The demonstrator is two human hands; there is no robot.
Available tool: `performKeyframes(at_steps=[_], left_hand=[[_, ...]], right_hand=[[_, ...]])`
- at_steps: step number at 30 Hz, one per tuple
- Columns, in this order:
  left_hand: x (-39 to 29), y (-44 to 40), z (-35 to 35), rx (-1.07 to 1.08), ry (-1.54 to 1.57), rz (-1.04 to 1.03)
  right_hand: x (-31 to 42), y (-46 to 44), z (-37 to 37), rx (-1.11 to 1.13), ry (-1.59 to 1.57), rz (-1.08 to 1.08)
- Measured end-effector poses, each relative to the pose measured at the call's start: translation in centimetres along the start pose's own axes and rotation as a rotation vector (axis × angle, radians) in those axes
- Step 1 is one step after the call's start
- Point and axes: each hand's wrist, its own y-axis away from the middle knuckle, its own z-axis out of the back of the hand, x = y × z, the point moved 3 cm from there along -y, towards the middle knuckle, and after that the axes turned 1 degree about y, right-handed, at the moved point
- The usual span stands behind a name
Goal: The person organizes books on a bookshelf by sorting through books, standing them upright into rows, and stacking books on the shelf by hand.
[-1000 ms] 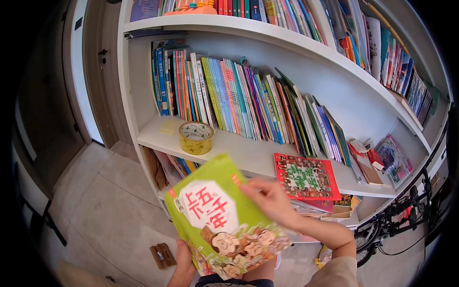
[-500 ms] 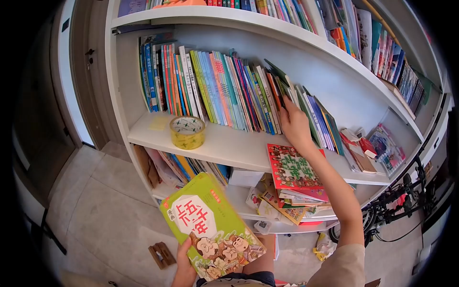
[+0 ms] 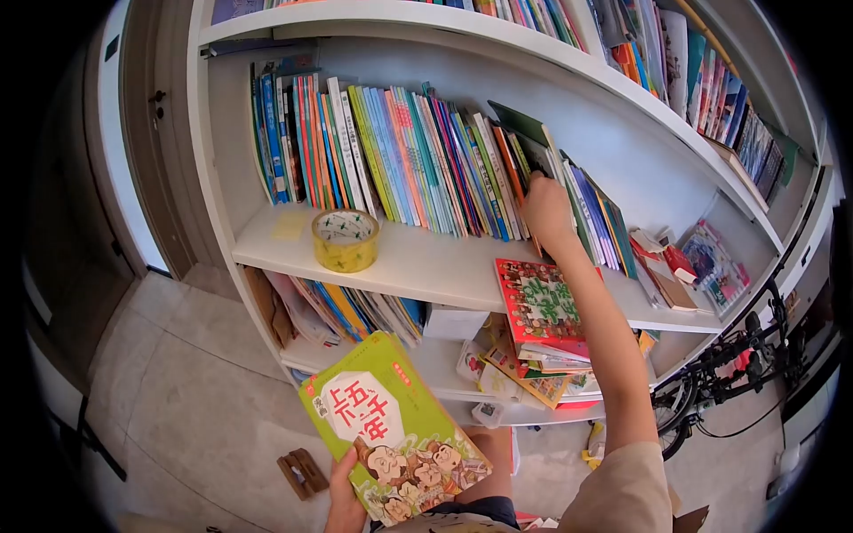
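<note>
My left hand point(image 3: 345, 489) grips a green book point(image 3: 391, 431) by its lower left edge. Its cover faces up, with red characters on a white patch and cartoon figures. My right hand point(image 3: 549, 213) reaches into the row of books on the middle shelf, its fingers curled in a gap. On its left stand upright books, an orange-brown one point(image 3: 507, 160) among them. A dark green book point(image 3: 522, 124) leans behind and above the hand. Whatever the fingertips hold is hidden. Below my right forearm, a red illustrated book point(image 3: 544, 302) tops a stack.
A roll of yellow tape point(image 3: 345, 240) stands on the shelf board point(image 3: 426, 266). Leaning books point(image 3: 597, 218) and loose items point(image 3: 662, 266) are to the right. A bicycle point(image 3: 711, 373) is beside the shelf. A brown wooden object point(image 3: 302, 473) lies on the floor.
My right hand has shifted slightly up and its fingers have curled more. The gap there has widened, and the dark green book shows more. My left hand still holds the green book.
</note>
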Motion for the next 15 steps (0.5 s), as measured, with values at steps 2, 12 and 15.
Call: performKeyframes(at_steps=[2,12,15], left_hand=[[-0.1,0.1,0.2,-0.013,-0.012,0.006],[-0.7,0.7,-0.6,-0.01,-0.051,-0.075],[-0.7,0.7,-0.4,0.018,-0.071,-0.096]], right_hand=[[-0.5,0.1,0.1,-0.08,-0.03,0.032],[2.5,-1.7,3.5,-0.424,-0.225,0.146],[3.2,-2.1,5.3,-0.423,-0.158,0.212]])
